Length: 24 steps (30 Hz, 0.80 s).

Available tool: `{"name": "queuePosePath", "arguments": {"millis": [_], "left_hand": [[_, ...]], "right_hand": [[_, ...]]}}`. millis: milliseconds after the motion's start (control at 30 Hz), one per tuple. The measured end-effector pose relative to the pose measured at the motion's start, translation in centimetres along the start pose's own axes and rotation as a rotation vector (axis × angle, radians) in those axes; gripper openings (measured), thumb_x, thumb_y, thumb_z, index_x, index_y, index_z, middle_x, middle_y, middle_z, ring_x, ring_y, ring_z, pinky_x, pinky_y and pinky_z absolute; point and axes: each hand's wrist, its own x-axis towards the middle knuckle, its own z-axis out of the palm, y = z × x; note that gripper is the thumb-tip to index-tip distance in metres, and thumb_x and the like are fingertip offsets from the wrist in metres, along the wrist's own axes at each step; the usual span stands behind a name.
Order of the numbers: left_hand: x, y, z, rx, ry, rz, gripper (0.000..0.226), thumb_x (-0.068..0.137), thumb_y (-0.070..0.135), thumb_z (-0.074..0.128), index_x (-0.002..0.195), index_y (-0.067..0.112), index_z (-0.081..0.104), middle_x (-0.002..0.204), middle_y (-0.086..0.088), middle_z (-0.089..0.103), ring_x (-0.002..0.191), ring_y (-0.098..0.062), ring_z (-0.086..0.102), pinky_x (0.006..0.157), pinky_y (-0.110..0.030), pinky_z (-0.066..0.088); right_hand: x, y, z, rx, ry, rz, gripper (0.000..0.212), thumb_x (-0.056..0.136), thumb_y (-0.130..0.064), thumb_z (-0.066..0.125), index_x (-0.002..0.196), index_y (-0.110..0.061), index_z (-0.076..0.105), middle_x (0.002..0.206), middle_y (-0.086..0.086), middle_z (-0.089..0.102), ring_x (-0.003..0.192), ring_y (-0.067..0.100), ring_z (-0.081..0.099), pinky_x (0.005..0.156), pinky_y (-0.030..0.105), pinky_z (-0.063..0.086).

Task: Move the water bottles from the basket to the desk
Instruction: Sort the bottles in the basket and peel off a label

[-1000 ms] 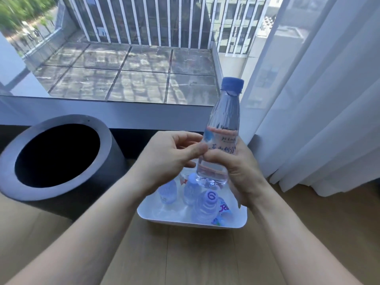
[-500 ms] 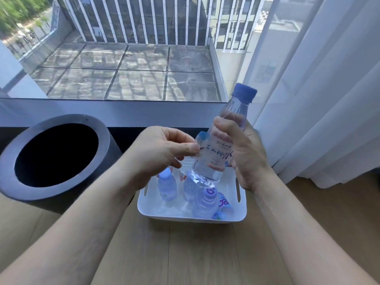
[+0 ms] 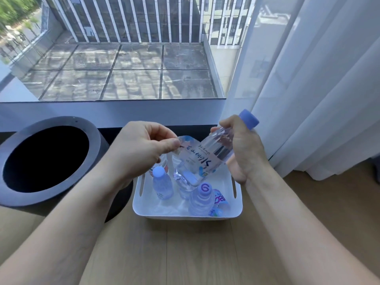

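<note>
A tilted water bottle [image 3: 206,155] is gripped by the right hand [image 3: 245,155] above the white basket [image 3: 185,216], its label [image 3: 193,151] pinched by the left hand [image 3: 141,153]; lift-out seems under way; carrying to the desk is needed next.

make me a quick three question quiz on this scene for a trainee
1. True or false: the right hand grips the tilted water bottle just below its blue cap.
2. What does the left hand pinch? A the bottle's label, B the cap, C nothing.
3. Fill in: the white basket sits to the right of a dark grey round ____.
Key: 1 true; 2 A; 3 bin.
</note>
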Motion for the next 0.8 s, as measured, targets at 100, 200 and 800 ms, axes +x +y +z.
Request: {"name": "queuePosePath", "arguments": {"millis": [100,200,800], "left_hand": [[0.4,-0.1,-0.5,0.003,0.051,-0.036,0.014,0.077,0.018,0.072,0.063,0.018,0.069,0.053,0.010,0.067,0.041,0.002,0.050,0.049,-0.019,0.046],[0.6,-0.3,-0.7,0.025,0.071,-0.044,0.014,0.077,0.017,0.072,0.064,0.017,0.069,0.053,0.010,0.067,0.039,0.003,0.050,0.044,-0.012,0.045],[0.6,-1.4,0.0,0.112,0.041,0.000,0.009,0.074,0.017,0.073,0.067,0.017,0.069,0.064,-0.004,0.068,0.053,-0.010,0.056,0.054,-0.027,0.052]], "right_hand": [[-0.3,-0.6,0.0,0.101,-0.147,0.022,0.014,0.060,-0.008,0.045,0.054,-0.019,0.041,0.055,0.000,0.044,0.052,0.017,0.041,0.056,0.025,0.034],[-0.3,-0.5,-0.1,-0.068,-0.180,-0.034,0.017,0.065,-0.005,0.057,0.065,-0.018,0.046,0.064,0.003,0.043,0.061,0.016,0.044,0.066,0.034,0.041],[1.3,0.1,-4.2,-0.834,0.426,-0.539,0.051,0.061,-0.055,0.075,0.072,-0.009,0.057,0.060,-0.005,0.050,0.054,0.018,0.044,0.051,0.028,0.033]]}}
